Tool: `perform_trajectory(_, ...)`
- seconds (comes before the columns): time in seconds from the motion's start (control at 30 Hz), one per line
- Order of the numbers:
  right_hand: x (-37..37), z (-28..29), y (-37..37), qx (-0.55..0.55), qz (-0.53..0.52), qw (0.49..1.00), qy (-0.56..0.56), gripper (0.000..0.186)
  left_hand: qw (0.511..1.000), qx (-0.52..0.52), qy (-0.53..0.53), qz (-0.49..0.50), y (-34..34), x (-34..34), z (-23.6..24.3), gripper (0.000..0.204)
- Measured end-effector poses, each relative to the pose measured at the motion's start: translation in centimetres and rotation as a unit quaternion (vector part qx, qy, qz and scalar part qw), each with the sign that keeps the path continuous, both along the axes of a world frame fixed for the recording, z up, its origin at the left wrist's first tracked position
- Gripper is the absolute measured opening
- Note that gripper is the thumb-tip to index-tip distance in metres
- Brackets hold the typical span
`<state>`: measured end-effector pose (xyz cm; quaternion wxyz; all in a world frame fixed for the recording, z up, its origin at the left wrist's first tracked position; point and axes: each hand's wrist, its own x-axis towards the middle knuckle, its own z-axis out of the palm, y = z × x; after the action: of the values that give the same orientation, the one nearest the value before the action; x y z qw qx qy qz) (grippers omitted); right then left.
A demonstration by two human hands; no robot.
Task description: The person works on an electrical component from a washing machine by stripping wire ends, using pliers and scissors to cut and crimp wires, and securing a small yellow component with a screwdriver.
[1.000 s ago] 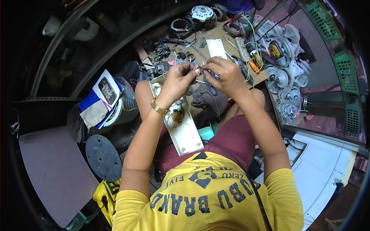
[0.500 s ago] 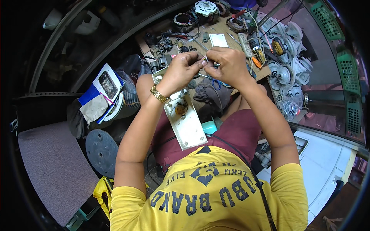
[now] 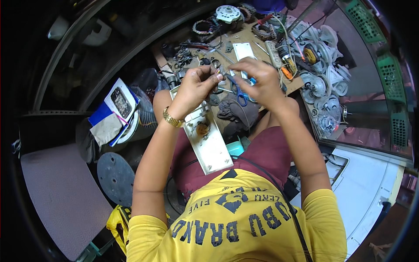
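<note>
My left hand (image 3: pixel 198 85), a gold watch on its wrist, is raised over the near edge of the workbench. Its thumb and forefinger pinch a small, thin wire-like piece (image 3: pixel 218 71). My right hand (image 3: pixel 259 83) hovers just to the right, slightly blurred, thumb and forefinger apart with nothing visible between them. Beneath it, blue-handled scissors (image 3: pixel 241 98) lie on the bench by a dark cloth (image 3: pixel 238 113). Across my lap rests a long white plastic housing (image 3: pixel 216 153), with a round brownish part (image 3: pixel 202 129) set inside it.
The wooden workbench (image 3: pixel 251 37) carries motor windings (image 3: pixel 203 28), a white rectangular plate (image 3: pixel 243 51), a power strip (image 3: pixel 273 54) and loose tools. Clear plastic parts (image 3: pixel 321 85) pile up at the right. Papers (image 3: pixel 120 98) sit at the left, above a grey disc (image 3: pixel 114 177).
My hands have come apart: the right has drawn away and its fingers have parted. My left has shifted slightly left and down, still pinching the wire-like piece.
</note>
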<state>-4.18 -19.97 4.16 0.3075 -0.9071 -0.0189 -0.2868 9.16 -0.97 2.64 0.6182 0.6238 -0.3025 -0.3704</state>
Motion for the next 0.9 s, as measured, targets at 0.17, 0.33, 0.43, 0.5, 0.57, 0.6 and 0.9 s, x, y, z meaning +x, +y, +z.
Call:
perform_trajectory(0.17, 0.2, 0.2, 1.4, -0.009, -0.002, 1.0, -0.001, 0.023, 1.0, 0.003, 0.009, -0.004, -0.7, -0.4, -0.2, 0.015)
perform_trajectory(0.33, -0.2, 0.3, 1.0, -0.056, -0.017, 0.998, 0.013, 0.018, 0.999, 0.04, -0.01, -0.023, -0.6, -0.7, 0.0, 0.015)
perform_trajectory(0.43, -0.7, 0.6, 1.1, -0.071, -0.005, 0.997, 0.029, 0.02, 0.999, 0.031, -0.01, -0.015, -0.7, -1.4, -0.6, 0.018)
perform_trajectory(0.5, -0.8, 0.2, 1.2, -0.073, -0.017, 0.996, 0.041, 0.02, 0.998, 0.042, -0.028, -0.024, -1.0, -1.6, -0.5, 0.019)
perform_trajectory(0.57, -1.0, -0.4, 1.1, -0.02, -0.026, 0.998, 0.057, 0.021, 0.994, 0.062, -0.088, -0.024, -1.2, -2.0, -0.1, 0.019)
perform_trajectory(0.6, -0.9, -0.6, 1.3, 0.001, -0.023, 0.999, 0.048, 0.02, 0.989, 0.058, -0.134, -0.023, -1.2, -2.2, 0.0, 0.02)
perform_trajectory(0.9, -2.4, -6.7, -11.5, 0.001, -0.279, 0.955, 0.096, 0.011, 0.998, -0.027, -0.058, -0.008, 0.7, 0.6, 0.4, 0.017)
